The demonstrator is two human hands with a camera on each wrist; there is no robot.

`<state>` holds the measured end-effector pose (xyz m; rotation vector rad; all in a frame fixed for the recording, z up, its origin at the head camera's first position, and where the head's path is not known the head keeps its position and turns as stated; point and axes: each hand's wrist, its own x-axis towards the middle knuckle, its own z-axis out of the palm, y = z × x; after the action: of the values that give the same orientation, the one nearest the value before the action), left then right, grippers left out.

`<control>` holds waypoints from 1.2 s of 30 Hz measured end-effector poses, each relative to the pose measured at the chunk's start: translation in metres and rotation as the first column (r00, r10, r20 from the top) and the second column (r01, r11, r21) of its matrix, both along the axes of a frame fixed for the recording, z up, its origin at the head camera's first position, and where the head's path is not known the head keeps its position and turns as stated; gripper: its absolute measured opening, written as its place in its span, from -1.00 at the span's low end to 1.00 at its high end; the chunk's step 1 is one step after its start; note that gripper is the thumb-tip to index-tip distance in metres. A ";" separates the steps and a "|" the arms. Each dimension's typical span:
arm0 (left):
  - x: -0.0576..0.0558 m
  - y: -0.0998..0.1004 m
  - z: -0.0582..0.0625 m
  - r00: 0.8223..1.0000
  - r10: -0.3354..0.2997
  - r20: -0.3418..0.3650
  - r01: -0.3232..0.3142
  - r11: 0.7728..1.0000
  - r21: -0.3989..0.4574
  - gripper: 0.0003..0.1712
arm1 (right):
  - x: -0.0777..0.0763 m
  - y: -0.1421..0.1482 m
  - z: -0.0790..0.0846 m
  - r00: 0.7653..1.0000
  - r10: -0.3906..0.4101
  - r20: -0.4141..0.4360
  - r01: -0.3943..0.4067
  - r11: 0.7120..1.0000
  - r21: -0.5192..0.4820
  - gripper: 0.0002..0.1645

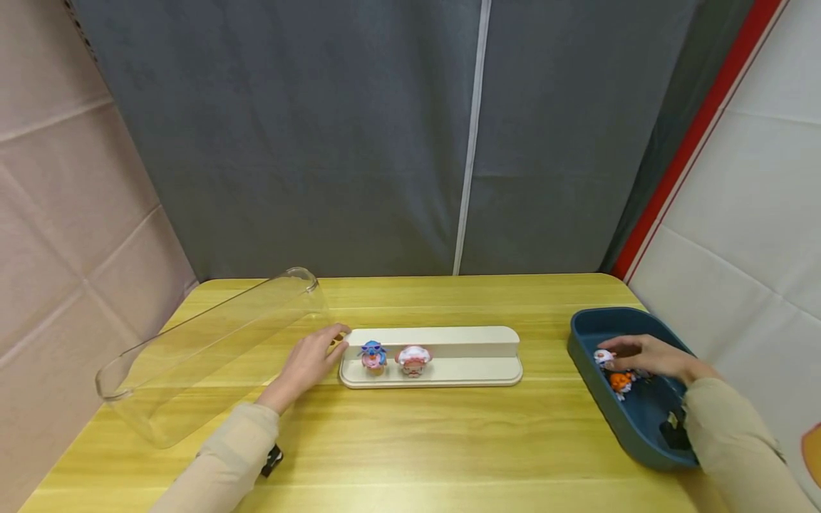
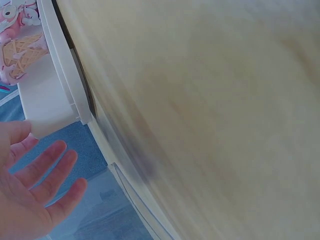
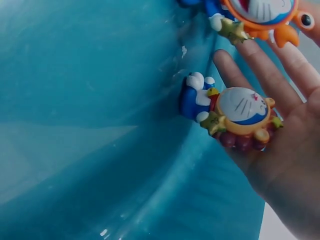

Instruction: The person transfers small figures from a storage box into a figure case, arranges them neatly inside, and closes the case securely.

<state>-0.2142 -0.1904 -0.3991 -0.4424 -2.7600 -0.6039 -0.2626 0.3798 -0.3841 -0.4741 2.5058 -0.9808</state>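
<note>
My left hand (image 1: 314,356) is at the left end of a cream two-step display stand (image 1: 471,367), thumb at its corner, other fingers loosely extended. A figurine with a blue top and waffle-cone base (image 1: 374,358) and a figurine with a white top and pink face (image 1: 413,361) stand on its lower step. Inside the blue bin my right hand (image 1: 648,356) pinches a small white-headed figurine (image 1: 603,357) between thumb and fingers. Beside that hand are an orange-hooded figurine (image 1: 620,383) and a blue-and-white cat figurine with grapes (image 3: 242,112).
A clear curved cover (image 1: 218,349) lies at the left of the wooden table (image 1: 410,442). The dark blue bin (image 1: 593,402) stands at the right, near the white wall, with a dark object (image 1: 675,431) in its near end. A grey curtain (image 1: 321,142) hangs behind.
</note>
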 end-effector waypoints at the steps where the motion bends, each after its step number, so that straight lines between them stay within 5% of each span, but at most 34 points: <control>1: 0.000 0.000 0.000 1.000 -0.001 0.000 0.001 1.000 0.001 -0.75 | 0.000 0.000 0.000 1.000 0.004 0.000 -0.004 1.000 0.000 -0.45; 23: 0.000 0.000 0.000 1.000 0.001 -0.005 -0.001 1.000 0.008 -0.77 | -0.001 -0.001 -0.003 1.000 -0.005 0.000 0.005 0.999 -0.041 -0.49; 36: 0.000 0.001 0.000 1.000 0.008 0.005 -0.008 1.000 0.004 -0.76 | 0.004 -0.003 0.007 0.988 -0.084 -0.127 0.085 0.996 0.003 -0.47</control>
<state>-0.2140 -0.1898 -0.3991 -0.4288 -2.7635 -0.6089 -0.2581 0.3767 -0.3772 -0.4435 2.6622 -0.9996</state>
